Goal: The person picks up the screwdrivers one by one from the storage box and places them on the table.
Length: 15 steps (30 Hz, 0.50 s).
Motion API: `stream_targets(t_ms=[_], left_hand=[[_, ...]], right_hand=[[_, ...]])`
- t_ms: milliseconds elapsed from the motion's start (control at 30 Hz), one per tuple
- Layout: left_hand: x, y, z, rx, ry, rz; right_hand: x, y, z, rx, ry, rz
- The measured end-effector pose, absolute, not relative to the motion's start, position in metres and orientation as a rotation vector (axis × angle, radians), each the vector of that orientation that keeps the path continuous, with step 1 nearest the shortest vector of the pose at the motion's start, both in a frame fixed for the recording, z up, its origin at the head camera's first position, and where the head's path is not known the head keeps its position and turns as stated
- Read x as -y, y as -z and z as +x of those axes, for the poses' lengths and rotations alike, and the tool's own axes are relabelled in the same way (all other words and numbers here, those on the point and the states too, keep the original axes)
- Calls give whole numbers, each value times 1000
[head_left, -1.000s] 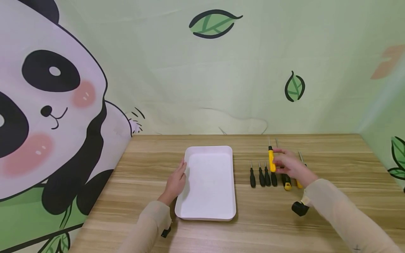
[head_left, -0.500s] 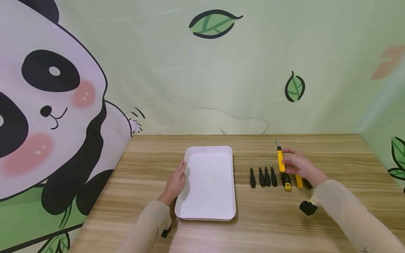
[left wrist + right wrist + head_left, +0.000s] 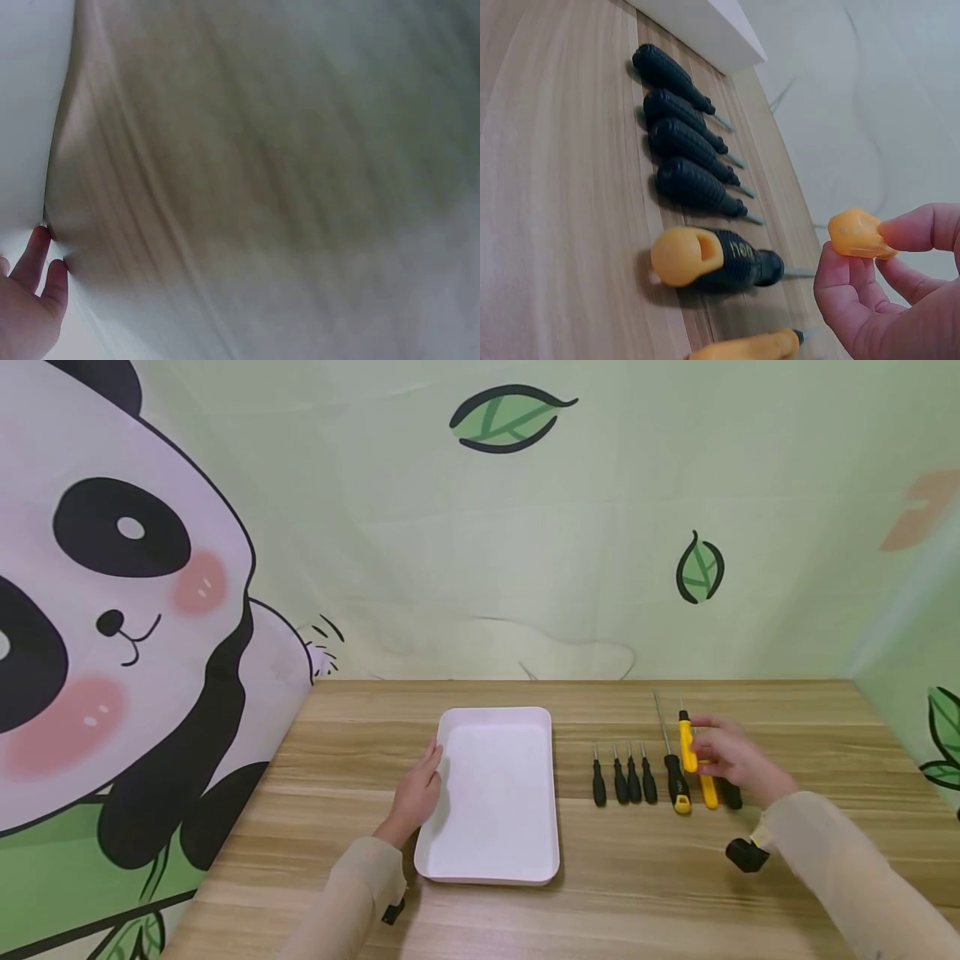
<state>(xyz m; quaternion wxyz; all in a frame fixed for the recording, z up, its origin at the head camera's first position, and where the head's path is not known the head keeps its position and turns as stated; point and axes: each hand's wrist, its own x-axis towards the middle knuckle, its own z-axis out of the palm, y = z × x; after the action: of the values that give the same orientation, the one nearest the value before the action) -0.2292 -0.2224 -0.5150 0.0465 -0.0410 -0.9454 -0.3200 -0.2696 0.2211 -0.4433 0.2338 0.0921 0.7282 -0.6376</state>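
Note:
My right hand (image 3: 735,758) pinches a yellow screwdriver (image 3: 687,747) by its handle, raised over the table with its thin shaft pointing away from me. In the right wrist view the butt of its yellow handle (image 3: 851,232) shows between thumb and fingers. Beneath lie a large black-and-yellow screwdriver (image 3: 677,785), another yellow screwdriver (image 3: 708,791) and a black handle (image 3: 731,794), partly hidden by the hand. My left hand (image 3: 415,793) rests with extended fingers against the left side of a white tray (image 3: 487,802); its thumb is hard to make out.
Several small black screwdrivers (image 3: 621,782) lie in a row between the tray and the large screwdriver, shafts toward the wall. The wooden table (image 3: 630,893) ends at a printed cloth backdrop (image 3: 375,527) behind and on the right.
My right hand has moved to the right with the yellow screwdriver, past the large black-and-yellow one, uncovering a small black screwdriver and the large one. The left hand and tray have stayed put.

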Motion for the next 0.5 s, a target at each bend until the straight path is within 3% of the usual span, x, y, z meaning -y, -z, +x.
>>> stream_targets(t_ms=[500], left_hand=[[223,517,-230,2865,977,-139]], right_hand=[[-249,451,-271,-1965,1784,272]])
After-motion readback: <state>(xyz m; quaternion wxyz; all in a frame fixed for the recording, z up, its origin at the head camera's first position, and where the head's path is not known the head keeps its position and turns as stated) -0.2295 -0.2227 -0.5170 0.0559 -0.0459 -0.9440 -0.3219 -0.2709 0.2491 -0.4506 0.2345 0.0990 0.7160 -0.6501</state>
